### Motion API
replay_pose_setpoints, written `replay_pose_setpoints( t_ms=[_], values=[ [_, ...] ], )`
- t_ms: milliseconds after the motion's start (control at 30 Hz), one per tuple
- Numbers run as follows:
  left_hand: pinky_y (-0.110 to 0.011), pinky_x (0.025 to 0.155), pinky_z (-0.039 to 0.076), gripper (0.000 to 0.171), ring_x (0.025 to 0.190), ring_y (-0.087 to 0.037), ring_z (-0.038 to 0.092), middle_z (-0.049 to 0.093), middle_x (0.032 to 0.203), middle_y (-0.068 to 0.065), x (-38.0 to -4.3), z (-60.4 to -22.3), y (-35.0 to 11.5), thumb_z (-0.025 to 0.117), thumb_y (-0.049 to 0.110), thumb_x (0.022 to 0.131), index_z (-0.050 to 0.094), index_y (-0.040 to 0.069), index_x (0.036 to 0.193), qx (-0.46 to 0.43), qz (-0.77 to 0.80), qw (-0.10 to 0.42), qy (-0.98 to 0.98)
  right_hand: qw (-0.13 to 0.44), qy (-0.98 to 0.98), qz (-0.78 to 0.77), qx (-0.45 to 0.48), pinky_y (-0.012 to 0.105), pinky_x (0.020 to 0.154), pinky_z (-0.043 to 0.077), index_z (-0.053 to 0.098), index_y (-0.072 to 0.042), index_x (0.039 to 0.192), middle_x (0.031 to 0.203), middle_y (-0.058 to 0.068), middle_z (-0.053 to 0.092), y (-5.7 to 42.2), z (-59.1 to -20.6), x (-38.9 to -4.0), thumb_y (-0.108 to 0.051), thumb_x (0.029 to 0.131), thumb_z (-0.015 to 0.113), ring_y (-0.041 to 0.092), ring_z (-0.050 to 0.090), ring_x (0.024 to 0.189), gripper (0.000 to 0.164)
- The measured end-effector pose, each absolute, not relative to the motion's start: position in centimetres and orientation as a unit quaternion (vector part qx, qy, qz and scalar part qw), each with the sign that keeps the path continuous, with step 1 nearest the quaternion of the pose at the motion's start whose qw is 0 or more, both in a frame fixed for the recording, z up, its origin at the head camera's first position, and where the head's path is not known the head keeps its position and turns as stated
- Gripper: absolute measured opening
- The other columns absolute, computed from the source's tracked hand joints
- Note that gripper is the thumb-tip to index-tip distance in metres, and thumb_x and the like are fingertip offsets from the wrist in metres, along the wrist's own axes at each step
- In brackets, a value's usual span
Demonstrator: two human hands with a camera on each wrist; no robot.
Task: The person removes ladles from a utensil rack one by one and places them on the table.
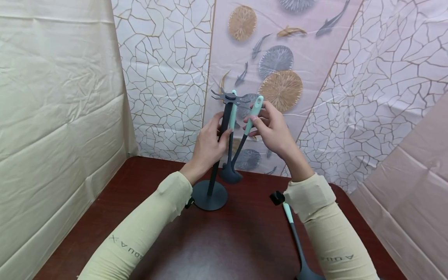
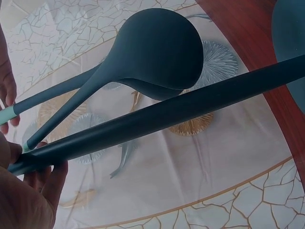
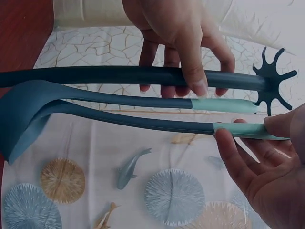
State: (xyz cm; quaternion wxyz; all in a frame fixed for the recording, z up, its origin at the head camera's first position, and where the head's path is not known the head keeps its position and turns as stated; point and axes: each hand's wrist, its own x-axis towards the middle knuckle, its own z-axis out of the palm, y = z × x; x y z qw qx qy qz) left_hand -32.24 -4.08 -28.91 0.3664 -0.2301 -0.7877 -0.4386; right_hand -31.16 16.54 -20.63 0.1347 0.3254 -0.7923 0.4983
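Note:
My left hand (image 1: pixel 209 142) grips the dark pole (image 1: pixel 214 175) of a utensil stand just below its hooked top (image 1: pixel 231 97). Its thumb lies against the mint-green handle (image 3: pixel 224 105) of a ladle that hangs upright along the pole. To the right, my right hand (image 1: pixel 274 128) pinches the mint-green handle (image 1: pixel 256 104) of a second ladle between thumb and fingers. That ladle leans, handle end to the right, apart from the hooks. Down low the two dark bowls (image 2: pixel 162 47) overlap, one partly covering the other.
The stand's round base (image 1: pixel 210 200) is over the dark red table (image 1: pixel 196 241) toward the back. Another green-handled utensil (image 1: pixel 295 237) lies at the right, its head partly cut off by the frame and sleeve. Patterned cloth (image 1: pixel 164 77) hangs behind the table.

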Motion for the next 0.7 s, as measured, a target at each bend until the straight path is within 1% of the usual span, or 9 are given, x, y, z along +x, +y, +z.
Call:
replay_pose_setpoints(
  t_ms=[100, 200, 300, 467, 600, 700],
  values=[
    [-0.038, 0.069, 0.056, 0.046, 0.085, -0.018, 0.071, 0.066, 0.094, -0.002, -32.22, -28.87, -4.1, 0.066, 0.023, 0.107, 0.052, 0.015, 0.15, -0.231, -0.44, 0.365, -0.787, 0.147, -0.787, 0.499, 0.331, 0.036, 0.077, 0.063, 0.05, -0.003, 0.137, 0.12, 0.024, 0.068, 16.79, -20.8, -31.28, -0.014, 0.113, 0.052, 0.032, 0.073, 0.101, 0.027],
    [-0.039, 0.069, 0.056, 0.046, 0.086, -0.019, 0.071, 0.066, 0.095, -0.002, -32.17, -28.84, -4.13, 0.066, 0.024, 0.107, 0.051, 0.015, 0.15, -0.229, -0.441, 0.363, -0.788, 0.16, -0.783, 0.499, 0.336, 0.039, 0.077, 0.064, 0.051, -0.002, 0.134, 0.119, 0.025, 0.068, 16.9, -20.91, -31.42, -0.013, 0.112, 0.054, 0.033, 0.072, 0.101, 0.025],
    [-0.038, 0.07, 0.057, 0.047, 0.087, -0.02, 0.071, 0.066, 0.097, -0.003, -32.14, -28.8, -4.12, 0.066, 0.024, 0.107, 0.051, 0.015, 0.151, -0.226, -0.442, 0.361, -0.789, 0.174, -0.777, 0.502, 0.337, 0.039, 0.076, 0.064, 0.051, -0.002, 0.136, 0.119, 0.026, 0.068, 16.88, -20.9, -31.41, -0.012, 0.111, 0.055, 0.035, 0.072, 0.101, 0.027],
    [-0.038, 0.071, 0.057, 0.047, 0.088, -0.021, 0.071, 0.066, 0.098, -0.004, -32.2, -28.77, -4.12, 0.066, 0.022, 0.107, 0.051, 0.014, 0.151, -0.224, -0.445, 0.362, -0.788, 0.203, -0.776, 0.492, 0.337, 0.036, 0.075, 0.063, 0.052, -0.001, 0.139, 0.114, 0.022, 0.07, 16.87, -20.81, -31.33, -0.012, 0.111, 0.057, 0.038, 0.073, 0.1, 0.03],
    [-0.04, 0.072, 0.058, 0.047, 0.089, -0.022, 0.071, 0.066, 0.097, -0.004, -32.32, -28.8, -4.05, 0.068, 0.019, 0.106, 0.051, 0.014, 0.15, -0.223, -0.445, 0.366, -0.786, 0.22, -0.779, 0.482, 0.335, 0.034, 0.073, 0.063, 0.053, -0.002, 0.139, 0.111, 0.02, 0.071, 17.08, -20.87, -31.21, -0.013, 0.11, 0.059, 0.035, 0.073, 0.097, 0.032],
    [-0.041, 0.072, 0.057, 0.047, 0.089, -0.023, 0.072, 0.067, 0.096, -0.005, -32.4, -28.92, -3.95, 0.068, 0.018, 0.105, 0.052, 0.013, 0.149, -0.223, -0.443, 0.369, -0.786, 0.23, -0.784, 0.474, 0.329, 0.029, 0.07, 0.062, 0.054, -0.003, 0.14, 0.108, 0.019, 0.071, 17.33, -21.07, -31.09, -0.013, 0.109, 0.061, 0.032, 0.074, 0.092, 0.033]
  ],
)
